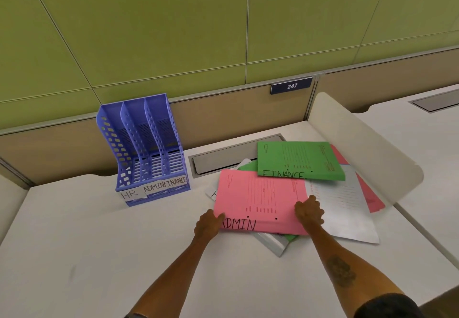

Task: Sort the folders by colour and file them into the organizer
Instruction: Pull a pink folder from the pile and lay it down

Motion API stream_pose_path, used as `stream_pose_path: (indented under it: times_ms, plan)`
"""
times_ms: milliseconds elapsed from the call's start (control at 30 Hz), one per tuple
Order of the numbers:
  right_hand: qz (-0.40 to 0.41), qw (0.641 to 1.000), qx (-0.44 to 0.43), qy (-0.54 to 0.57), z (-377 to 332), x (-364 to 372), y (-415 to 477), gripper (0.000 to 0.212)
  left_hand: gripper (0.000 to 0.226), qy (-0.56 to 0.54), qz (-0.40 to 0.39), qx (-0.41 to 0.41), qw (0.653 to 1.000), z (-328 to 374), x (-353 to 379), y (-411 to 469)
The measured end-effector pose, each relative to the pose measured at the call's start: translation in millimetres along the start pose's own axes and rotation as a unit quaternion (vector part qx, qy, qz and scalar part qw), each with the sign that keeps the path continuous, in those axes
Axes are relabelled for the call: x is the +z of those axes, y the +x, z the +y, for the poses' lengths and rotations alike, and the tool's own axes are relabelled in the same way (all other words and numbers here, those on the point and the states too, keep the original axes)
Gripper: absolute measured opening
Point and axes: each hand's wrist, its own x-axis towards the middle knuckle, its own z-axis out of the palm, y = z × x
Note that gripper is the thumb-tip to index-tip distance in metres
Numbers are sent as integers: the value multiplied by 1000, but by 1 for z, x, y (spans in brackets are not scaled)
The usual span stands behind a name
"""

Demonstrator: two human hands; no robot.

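**deskjockey:** So, where's this at? Blue organizer (144, 149) stands at the back left of the desk (87, 243), all three slots empty as far as I can see. Paper labels on the front read HR, ADMIN, FINANCE, left to right.

**filefiend:** Yeah, nothing filed yet. The folders sit in a loose overlapping pile to the right of it, well apart. Pink ADMIN folder (258, 201) is on top at the front, and both hands are on it. Left hand (207, 226) is curled around the near-left corner, fingers closed over the edge right beside the lettering. Right hand (309, 212) looks pressed on the right edge, fingers bent down; can't tell if they're tucked underneath.

**deskjockey:** Makes sense to use two hands. It's a floppy sheet of card, so holding opposite edges keeps it flat and stops the pile underneath from dragging along.

**filefiend:** Agreed. Green FINANCE folder (300, 160) lies behind it, overlapping the pink one's far edge, so I'd guess it slides a bit on lifting. White folder (347, 208) pokes out on the right, another pink one (372, 198) under that.

**deskjockey:** My bet: pink goes in the middle slot.
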Motion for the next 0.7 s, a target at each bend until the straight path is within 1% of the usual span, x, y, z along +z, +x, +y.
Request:
stream_pose_path:
  times_ms: [133,300,533,700]
  plan:
    - [17,1000,21,13,-3,-1,1,48,49,-78,-15,-2,997,1,-5,1]
    - [23,997,25,72,-3,6,-3,45,48,-188,7,-33,982,-4,-11,-1]
    - [23,991,-20,134,-3,22,-28,40,55,-313,65,-90,943,-22,-19,-4]
    - [36,977,-41,206,2,39,-57,27,54,-393,114,-124,904,-43,-26,-12]
